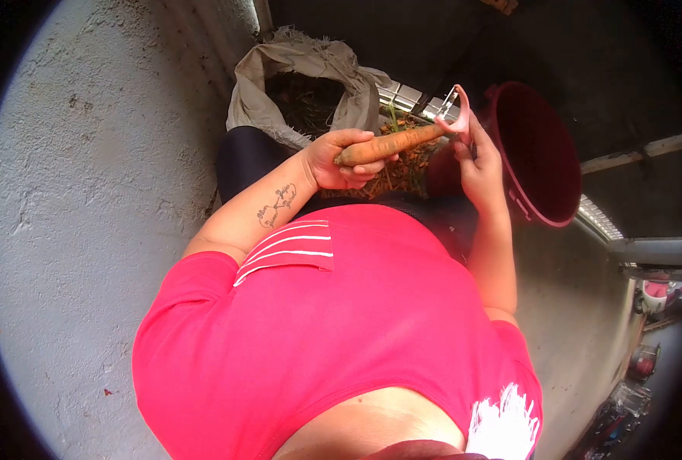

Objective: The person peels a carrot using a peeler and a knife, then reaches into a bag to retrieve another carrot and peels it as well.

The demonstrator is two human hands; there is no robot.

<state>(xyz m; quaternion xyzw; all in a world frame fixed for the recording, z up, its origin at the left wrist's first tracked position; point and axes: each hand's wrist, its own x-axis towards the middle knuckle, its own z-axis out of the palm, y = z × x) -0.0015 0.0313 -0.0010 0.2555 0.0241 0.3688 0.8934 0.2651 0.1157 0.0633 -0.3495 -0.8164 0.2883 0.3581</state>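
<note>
Carrot (391, 144) is gripped in the left hand (331, 159), left of the mouth of the red bucket (540, 153); the right hand (480, 165), just beside that bucket, holds a pink peeler (463, 113) at the narrow end. Peeling seems the step in hand; another stroke would call for steady, even pressure.

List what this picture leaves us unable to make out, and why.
All in the head view:
Peeler handle: mostly hidden by the right hand.
Carrot underside: turned from the camera.
Sack contents: too dark to name.
Bucket bottom: lost in shadow.
Lower-right clutter: too small, dim.
</note>
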